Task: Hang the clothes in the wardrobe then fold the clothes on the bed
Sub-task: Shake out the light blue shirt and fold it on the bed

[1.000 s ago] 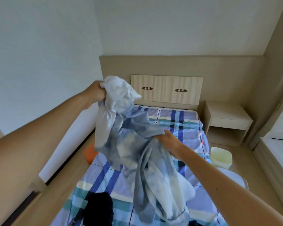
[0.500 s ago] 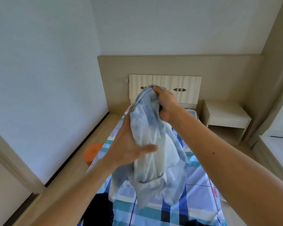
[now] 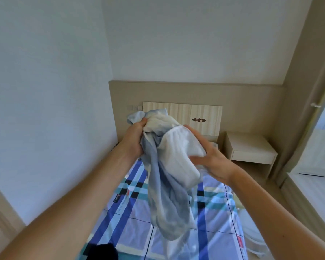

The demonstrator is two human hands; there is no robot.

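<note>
Between the two raised hands, a blue-and-white garment point(image 3: 167, 194) hangs bunched in the air, and its loose tail trails down below them over the bed point(image 3: 131, 228). The left hand point(image 3: 134, 138) grips the crumpled top edge in a closed fist. The right hand point(image 3: 214, 162), just beside it, clasps a white, thicker part of the cloth between thumb and fingers, which are mostly hidden behind the fabric.

This looks like the folding step at its sorting-out stage: the piece is not yet spread and no fold shows. The next move likely calls for finding two matching corners or shoulders, drawing the hands apart to open the cloth, then laying it flat on the bedcover below.

Under the left forearm a dark cloth point(image 3: 105, 252) lies at the near edge of the bed and may crowd the laying-down spot. Beyond the hands stands the headboard point(image 3: 204, 113), and past the right hand a bedside table point(image 3: 250, 147). No wardrobe or hanger is plainly in view.
</note>
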